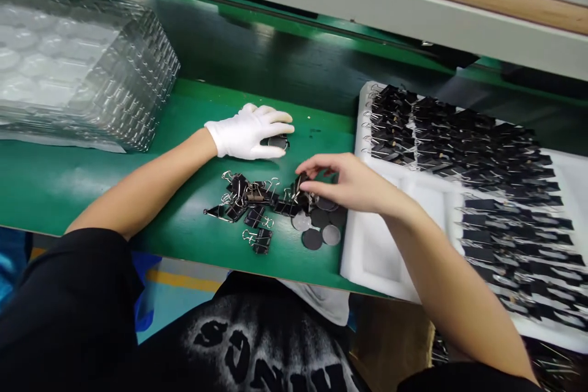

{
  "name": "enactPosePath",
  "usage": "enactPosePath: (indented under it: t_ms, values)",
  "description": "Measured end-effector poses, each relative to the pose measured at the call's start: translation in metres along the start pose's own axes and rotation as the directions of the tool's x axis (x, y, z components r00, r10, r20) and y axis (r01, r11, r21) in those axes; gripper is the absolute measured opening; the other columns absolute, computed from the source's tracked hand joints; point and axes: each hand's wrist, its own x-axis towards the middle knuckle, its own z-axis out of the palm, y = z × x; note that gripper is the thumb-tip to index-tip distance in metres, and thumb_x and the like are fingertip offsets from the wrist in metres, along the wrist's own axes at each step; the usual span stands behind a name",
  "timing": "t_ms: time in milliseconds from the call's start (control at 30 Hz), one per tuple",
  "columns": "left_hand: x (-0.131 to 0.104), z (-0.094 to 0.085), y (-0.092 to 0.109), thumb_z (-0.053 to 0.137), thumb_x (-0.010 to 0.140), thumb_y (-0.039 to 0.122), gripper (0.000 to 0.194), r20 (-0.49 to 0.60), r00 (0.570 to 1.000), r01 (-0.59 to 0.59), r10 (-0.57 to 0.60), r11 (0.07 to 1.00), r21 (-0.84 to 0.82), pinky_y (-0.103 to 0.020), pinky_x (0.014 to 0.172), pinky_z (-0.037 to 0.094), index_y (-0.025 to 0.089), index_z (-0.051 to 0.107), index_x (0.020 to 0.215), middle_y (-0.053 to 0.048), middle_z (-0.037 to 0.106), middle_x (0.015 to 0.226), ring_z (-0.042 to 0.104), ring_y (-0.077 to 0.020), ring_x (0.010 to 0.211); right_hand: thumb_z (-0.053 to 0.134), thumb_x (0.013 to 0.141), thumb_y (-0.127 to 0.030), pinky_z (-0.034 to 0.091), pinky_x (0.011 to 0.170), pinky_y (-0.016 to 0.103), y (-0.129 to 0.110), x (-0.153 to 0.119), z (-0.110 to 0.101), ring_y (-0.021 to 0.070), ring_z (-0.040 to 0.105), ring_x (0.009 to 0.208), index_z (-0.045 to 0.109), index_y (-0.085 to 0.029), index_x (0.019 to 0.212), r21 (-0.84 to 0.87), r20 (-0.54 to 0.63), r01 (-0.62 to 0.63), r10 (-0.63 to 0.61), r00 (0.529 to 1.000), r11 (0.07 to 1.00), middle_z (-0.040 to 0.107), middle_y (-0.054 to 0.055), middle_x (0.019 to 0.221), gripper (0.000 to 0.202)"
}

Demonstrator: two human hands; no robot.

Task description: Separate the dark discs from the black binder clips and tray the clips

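Note:
My left hand (252,131), in a white glove, rests over the green table (184,174), its fingers spread around a small dark round piece (278,142) lying partly under them. My bare right hand (342,182) is bent over the right end of a pile of black binder clips (250,196), with thumb and fingers around a black clip (302,193). Several round discs, some dark and some grey (331,234), lie just below and beside my right hand. Its palm side is partly hidden.
Stacked clear plastic trays (82,67) stand at the left. A white foam tray (379,239) at the right holds rows of black clips (450,135). A pale shelf edge (321,0) crosses above the table.

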Motion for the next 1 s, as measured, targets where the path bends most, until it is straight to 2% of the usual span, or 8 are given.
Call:
enactPosePath:
  t_ms: [167,333,467,633,700,800,867,1000]
  values:
    - [-0.002,0.001,-0.02,0.067,0.091,0.067,0.079,0.089,0.994,0.06,-0.065,0.997,0.056,-0.043,0.1,0.046,0.036,0.049,0.162,-0.011,0.057,0.155,0.065,-0.0367,0.122,0.078,0.084,-0.037,0.062,0.096,0.044,0.026,0.024,-0.03,0.0243,0.075,0.099,0.079,-0.019,0.122,0.221,-0.165,-0.09,0.128,0.978,0.971,0.08,0.011,0.114,0.042]
    - [0.002,0.006,-0.015,0.067,0.092,0.07,0.064,0.001,0.983,0.183,-0.185,0.977,0.106,-0.04,0.091,0.047,0.025,0.071,0.137,-0.01,0.074,0.114,0.071,-0.0323,0.104,0.068,0.085,-0.022,0.059,0.105,0.049,0.046,0.06,-0.038,0.0259,0.073,0.103,0.078,-0.014,0.129,-0.001,-0.059,-0.132,0.132,0.989,0.991,0.079,0.014,0.115,0.046]
    - [0.005,0.017,-0.008,0.072,0.09,0.068,0.061,-0.075,0.971,0.231,-0.229,0.973,0.022,-0.038,0.088,0.047,0.022,0.073,0.129,-0.011,0.073,0.117,0.069,-0.0331,0.11,0.056,0.081,-0.013,0.05,0.117,0.053,0.046,0.078,-0.036,0.0299,0.064,0.129,0.07,-0.019,0.139,-0.102,-0.24,-0.113,0.086,0.967,0.988,0.069,0.014,0.142,0.059]
    - [0.01,0.026,0.0,0.074,0.09,0.066,0.06,-0.106,0.962,0.246,-0.25,0.968,-0.045,-0.041,0.097,0.047,0.026,0.072,0.135,-0.01,0.072,0.131,0.065,-0.0341,0.12,0.039,0.104,-0.041,0.031,0.121,0.073,0.035,0.11,0.005,0.0406,0.045,0.147,0.058,-0.022,0.145,-0.038,-0.699,-0.432,0.285,0.656,0.901,0.054,0.02,0.151,0.049]
    - [0.01,0.027,0.0,0.074,0.091,0.065,0.06,-0.107,0.96,0.256,-0.26,0.965,-0.049,-0.042,0.098,0.047,0.026,0.072,0.137,-0.01,0.072,0.132,0.064,-0.0348,0.122,0.034,0.106,-0.056,0.023,0.123,0.075,0.035,0.121,0.023,0.0434,0.036,0.153,0.051,-0.02,0.152,-0.044,-0.737,-0.48,0.296,0.607,0.876,0.046,0.024,0.158,0.061]
    - [0.01,0.027,-0.006,0.075,0.092,0.063,0.06,-0.104,0.958,0.26,-0.267,0.963,-0.075,-0.042,0.098,0.047,0.027,0.071,0.14,-0.01,0.072,0.132,0.064,-0.0346,0.122,0.023,0.107,-0.065,0.022,0.126,0.072,0.046,0.128,0.029,0.041,0.03,0.158,0.035,-0.019,0.162,-0.182,-0.67,-0.317,0.118,0.733,0.931,0.038,0.024,0.164,0.072]
    - [0.009,0.026,-0.012,0.075,0.092,0.061,0.058,-0.091,0.967,0.23,-0.24,0.968,-0.105,-0.041,0.097,0.048,0.028,0.071,0.14,-0.009,0.071,0.133,0.064,-0.0336,0.122,0.017,0.106,-0.071,0.022,0.128,0.069,0.06,0.127,0.021,0.0382,0.029,0.159,0.027,-0.022,0.166,-0.36,-0.493,-0.024,-0.168,0.854,0.933,0.036,0.021,0.166,0.078]
    - [0.007,0.025,-0.018,0.076,0.092,0.057,0.052,-0.073,0.978,0.18,-0.193,0.971,-0.154,-0.039,0.097,0.047,0.03,0.073,0.136,-0.007,0.07,0.133,0.065,-0.0322,0.123,0.011,0.101,-0.082,0.02,0.132,0.066,0.073,0.124,-0.001,0.0368,0.026,0.161,0.025,-0.021,0.166,-0.499,-0.155,0.377,-0.508,0.847,0.78,0.034,0.019,0.168,0.091]
